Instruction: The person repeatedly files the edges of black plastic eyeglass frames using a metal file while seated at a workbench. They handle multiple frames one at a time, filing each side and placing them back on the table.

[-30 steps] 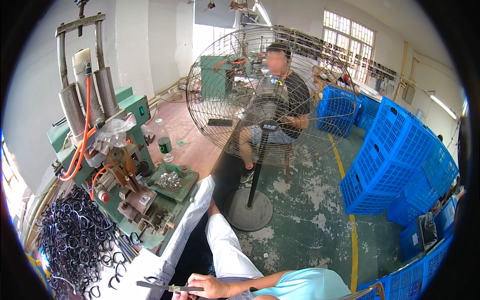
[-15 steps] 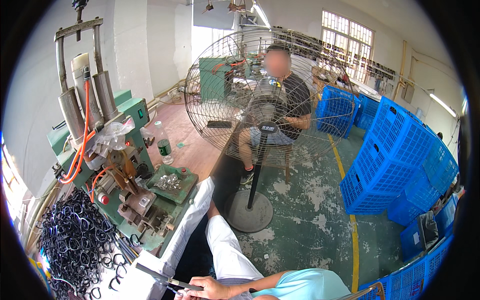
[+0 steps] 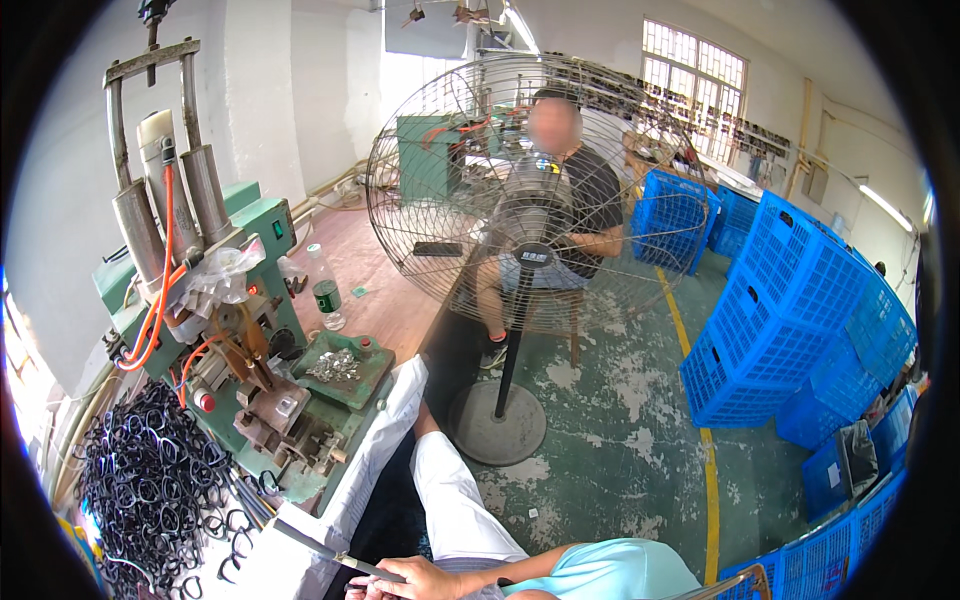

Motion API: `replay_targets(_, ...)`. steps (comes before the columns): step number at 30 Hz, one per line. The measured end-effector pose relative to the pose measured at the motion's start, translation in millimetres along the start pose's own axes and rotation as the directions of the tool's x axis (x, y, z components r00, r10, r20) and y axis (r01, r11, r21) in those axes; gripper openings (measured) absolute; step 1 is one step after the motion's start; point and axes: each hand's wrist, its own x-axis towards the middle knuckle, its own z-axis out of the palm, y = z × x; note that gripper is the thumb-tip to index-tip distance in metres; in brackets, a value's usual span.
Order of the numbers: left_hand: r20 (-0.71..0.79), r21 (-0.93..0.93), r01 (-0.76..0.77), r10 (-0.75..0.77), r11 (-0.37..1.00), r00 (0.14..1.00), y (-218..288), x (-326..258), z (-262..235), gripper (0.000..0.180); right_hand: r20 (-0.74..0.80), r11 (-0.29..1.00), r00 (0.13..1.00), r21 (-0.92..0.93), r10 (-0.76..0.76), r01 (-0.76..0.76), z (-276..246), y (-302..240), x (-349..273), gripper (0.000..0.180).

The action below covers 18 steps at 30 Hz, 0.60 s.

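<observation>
At the lower edge my right hand (image 3: 428,578) is closed around the dark handle end of a slim rod-like tool (image 3: 305,537). A pale metal collar sits partway along this tool, and its far end slants up and left over the white-covered table edge. My left hand (image 3: 366,591) shows only as bent fingers beside the handle, cut off by the frame. What those fingers hold is too small to tell. To the left lies a big heap of black plastic eyeglass frames (image 3: 150,465), with several loose ones at its near side.
A green press machine (image 3: 265,375) stands beyond the heap, with a tray of small metal parts (image 3: 335,365) and a bottle (image 3: 327,300). A large floor fan (image 3: 535,255) stands ahead; behind it sits a person (image 3: 595,195). Blue crates (image 3: 765,315) are stacked at right.
The tool has shifted slightly in my hands, its collar now a little to the right. My right hand stays closed on it, near the same place.
</observation>
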Motion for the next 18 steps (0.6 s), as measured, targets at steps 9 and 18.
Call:
replay_targets(9, -0.002, 0.001, -0.024, 0.024, 1.000, 1.000, 0.5, -4.1, -5.1, 0.010, -0.027, 0.999, 0.999, -0.023, 0.023, -0.023, 2.6, 5.9, -3.3, 0.029)
replay_targets(18, -0.018, 0.004, -0.034, 0.034, 0.999, 0.999, 1.9, -5.1, -3.6, 0.011, 0.000, 0.947, 0.961, -0.167, -0.277, 0.273, -4.0, -0.8, -5.9, 0.026)
